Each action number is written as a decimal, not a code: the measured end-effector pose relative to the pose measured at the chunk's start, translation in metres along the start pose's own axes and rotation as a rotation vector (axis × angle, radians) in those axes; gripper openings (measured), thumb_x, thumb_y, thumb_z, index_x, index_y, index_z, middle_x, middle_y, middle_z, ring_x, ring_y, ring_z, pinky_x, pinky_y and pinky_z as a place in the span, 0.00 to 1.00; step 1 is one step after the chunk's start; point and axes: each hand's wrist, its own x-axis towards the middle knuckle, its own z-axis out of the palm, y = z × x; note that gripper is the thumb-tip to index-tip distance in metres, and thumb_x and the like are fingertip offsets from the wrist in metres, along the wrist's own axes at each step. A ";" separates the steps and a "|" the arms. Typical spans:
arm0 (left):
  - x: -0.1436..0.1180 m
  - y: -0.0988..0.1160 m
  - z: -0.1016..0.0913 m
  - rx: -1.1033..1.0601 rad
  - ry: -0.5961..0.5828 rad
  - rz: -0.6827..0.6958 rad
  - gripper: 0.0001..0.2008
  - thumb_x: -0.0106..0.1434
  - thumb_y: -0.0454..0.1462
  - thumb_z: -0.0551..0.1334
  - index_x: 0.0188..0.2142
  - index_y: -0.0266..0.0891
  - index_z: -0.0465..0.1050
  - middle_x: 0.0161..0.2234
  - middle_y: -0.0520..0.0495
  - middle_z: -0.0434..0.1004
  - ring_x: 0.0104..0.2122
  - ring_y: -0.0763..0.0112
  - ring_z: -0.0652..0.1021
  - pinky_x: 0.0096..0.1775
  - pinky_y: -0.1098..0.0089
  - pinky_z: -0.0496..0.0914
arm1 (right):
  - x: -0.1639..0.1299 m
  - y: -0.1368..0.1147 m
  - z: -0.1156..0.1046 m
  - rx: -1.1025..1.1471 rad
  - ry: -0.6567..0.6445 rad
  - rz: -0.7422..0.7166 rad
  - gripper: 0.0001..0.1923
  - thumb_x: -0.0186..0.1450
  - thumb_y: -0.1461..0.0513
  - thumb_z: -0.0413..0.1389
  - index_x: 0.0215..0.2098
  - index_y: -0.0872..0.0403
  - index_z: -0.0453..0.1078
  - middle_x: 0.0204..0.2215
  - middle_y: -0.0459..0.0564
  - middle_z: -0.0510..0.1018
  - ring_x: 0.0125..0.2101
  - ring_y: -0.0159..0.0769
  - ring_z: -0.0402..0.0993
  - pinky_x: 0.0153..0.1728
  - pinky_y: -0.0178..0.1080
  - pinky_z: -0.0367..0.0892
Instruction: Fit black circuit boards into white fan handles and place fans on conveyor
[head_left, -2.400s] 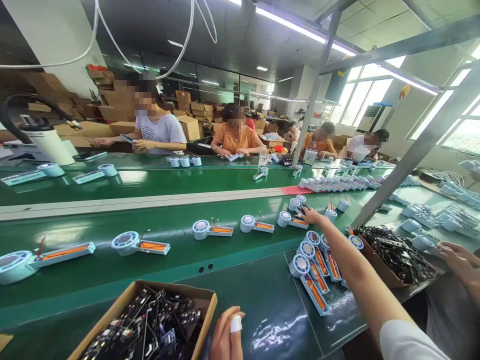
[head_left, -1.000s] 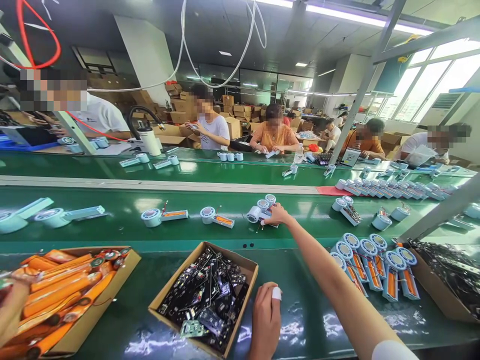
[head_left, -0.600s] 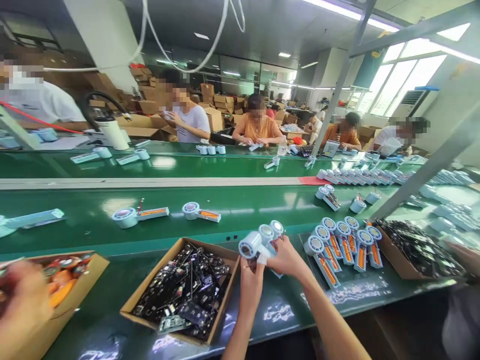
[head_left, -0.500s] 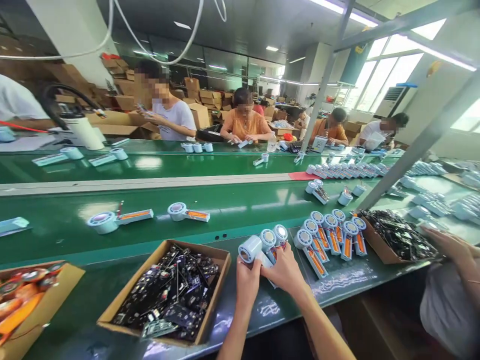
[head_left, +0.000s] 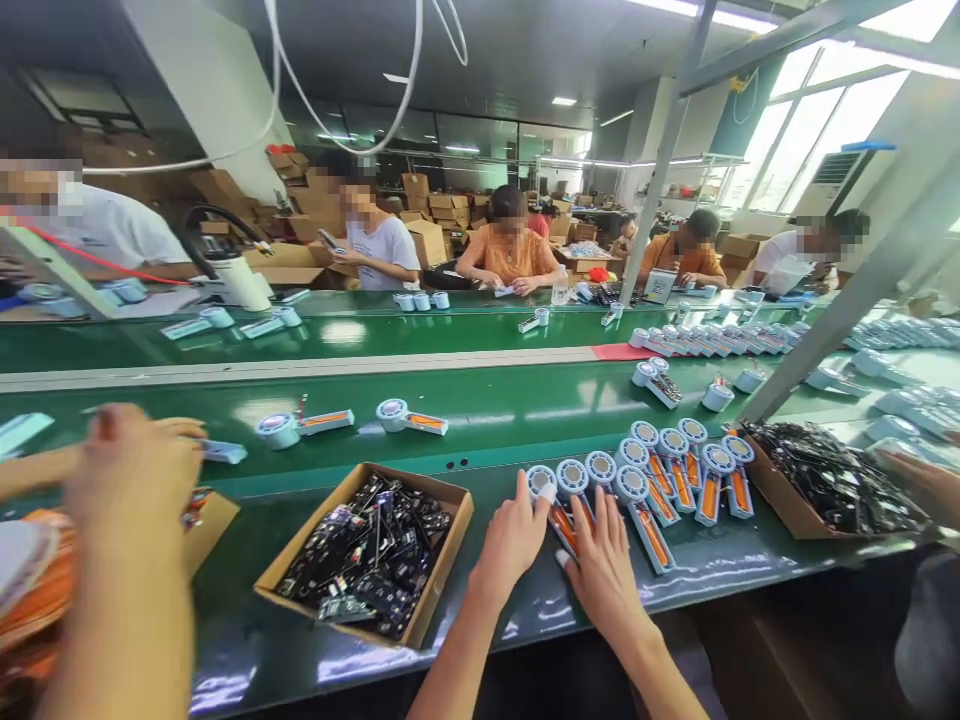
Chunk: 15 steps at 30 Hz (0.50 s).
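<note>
Three pale blue fan units [head_left: 571, 477] with orange batteries in their handles lie side by side on the green bench. My left hand [head_left: 514, 540] lies flat with its taped fingertip on the leftmost unit's head. My right hand [head_left: 604, 570] is spread flat over the handles of those units. Neither hand grips anything. Further fan units [head_left: 679, 468] of the same kind lie in a row just to the right.
A cardboard box [head_left: 411, 480] of black circuit boards sits left of my hands; another box [head_left: 780, 500] stands at the right. Two fan units [head_left: 397, 415] ride the green conveyor [head_left: 487, 405]. A co-worker's hand [head_left: 127, 480] hovers at left. Several people work across the belt.
My right hand took three fan units off the conveyor, both hands carried them back, and they now lie on the bench with my hands flat on them.
</note>
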 end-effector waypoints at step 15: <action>-0.082 -0.076 -0.059 0.190 0.513 0.200 0.16 0.70 0.39 0.50 0.44 0.40 0.76 0.43 0.40 0.81 0.43 0.58 0.81 0.46 0.61 0.75 | 0.262 -0.170 0.043 0.172 -0.608 -0.274 0.17 0.71 0.56 0.57 0.55 0.55 0.68 0.51 0.53 0.74 0.46 0.41 0.75 0.46 0.49 0.73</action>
